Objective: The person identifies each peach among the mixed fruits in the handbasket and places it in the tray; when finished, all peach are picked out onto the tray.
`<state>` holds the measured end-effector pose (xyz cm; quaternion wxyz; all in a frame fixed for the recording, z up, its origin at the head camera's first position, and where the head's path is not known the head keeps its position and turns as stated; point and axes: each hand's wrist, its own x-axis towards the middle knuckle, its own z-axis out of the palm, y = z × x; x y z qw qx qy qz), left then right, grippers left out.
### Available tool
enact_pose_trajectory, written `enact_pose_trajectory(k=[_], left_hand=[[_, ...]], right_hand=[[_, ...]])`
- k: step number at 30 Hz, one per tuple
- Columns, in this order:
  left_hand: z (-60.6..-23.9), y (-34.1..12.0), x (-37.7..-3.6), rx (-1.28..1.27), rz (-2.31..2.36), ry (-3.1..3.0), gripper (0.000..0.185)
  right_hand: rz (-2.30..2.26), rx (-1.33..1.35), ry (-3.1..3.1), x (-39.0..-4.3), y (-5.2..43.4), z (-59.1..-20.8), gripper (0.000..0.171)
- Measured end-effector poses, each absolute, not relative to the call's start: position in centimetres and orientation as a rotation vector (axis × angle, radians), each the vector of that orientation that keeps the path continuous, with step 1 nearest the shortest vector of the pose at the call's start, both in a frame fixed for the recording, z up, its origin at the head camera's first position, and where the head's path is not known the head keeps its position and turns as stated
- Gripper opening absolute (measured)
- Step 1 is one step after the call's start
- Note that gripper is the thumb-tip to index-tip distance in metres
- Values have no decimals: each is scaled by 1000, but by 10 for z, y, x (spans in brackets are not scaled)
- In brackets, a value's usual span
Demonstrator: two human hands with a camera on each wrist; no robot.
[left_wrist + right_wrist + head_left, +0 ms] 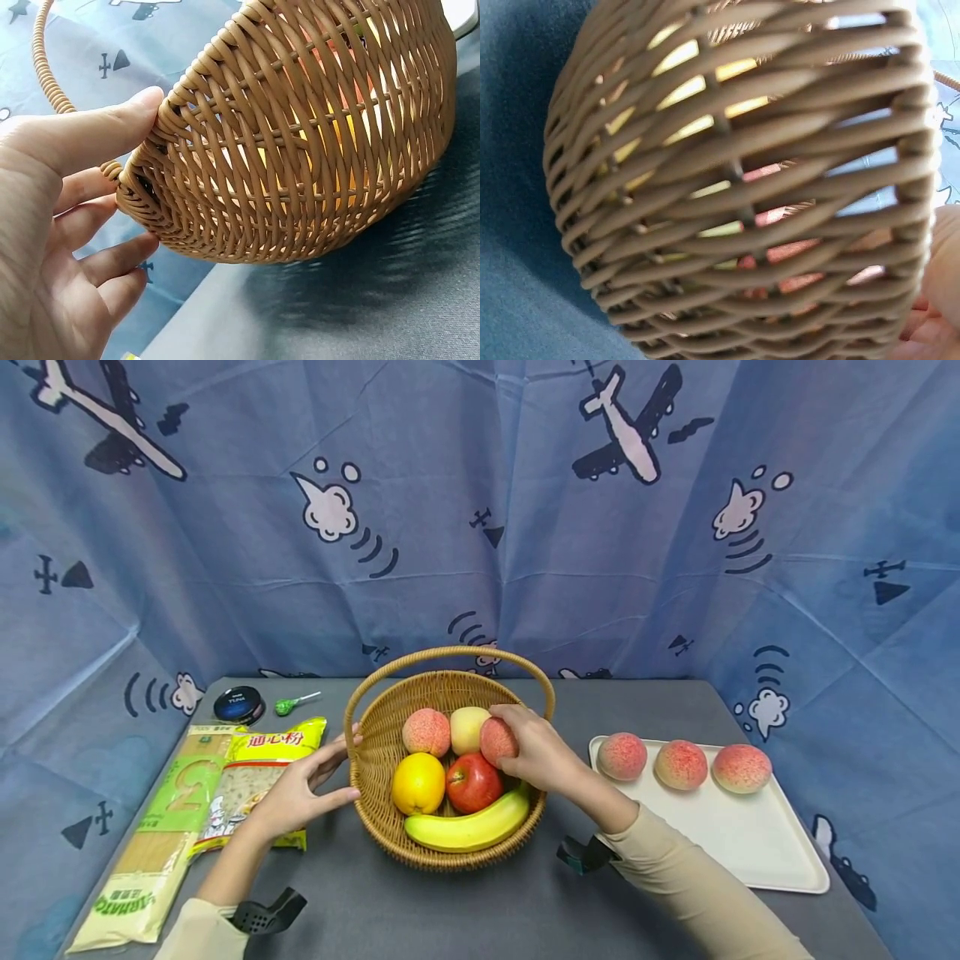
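A grey tabletop [487,902] is enclosed by a blue curtain [480,527] printed with aeroplanes and clouds. At the left, pasta packets [225,785] are laid flat. The wicker basket [378,752] is steadied at its rim by the left hand [300,789], fingers spread and relaxed. Inside it, a peach [497,741] is gripped by the curled fingers of the right hand [540,752]. To the right, three peaches are set on a white tray [750,843].

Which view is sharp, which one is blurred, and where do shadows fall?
Head view: sharp, evenly lit, slightly bowed at the edges. Left wrist view: basket in focus, its shadow on the table. Right wrist view: the weave is close and blurred.
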<state>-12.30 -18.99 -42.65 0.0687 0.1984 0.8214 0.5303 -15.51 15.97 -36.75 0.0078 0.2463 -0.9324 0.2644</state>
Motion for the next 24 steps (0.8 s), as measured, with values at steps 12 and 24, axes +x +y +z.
enact_pose_trajectory(k=[12, 24], left_hand=[[-427, -191, -123, 569, 1587, 2464, 71], [-427, -190, -122, 606, 1620, 2442, 71]], right_hand=[[1029, 794, -2749, -142, 167, -362, 62], [1406, 946, -2422, -118, 189, -358, 62]])
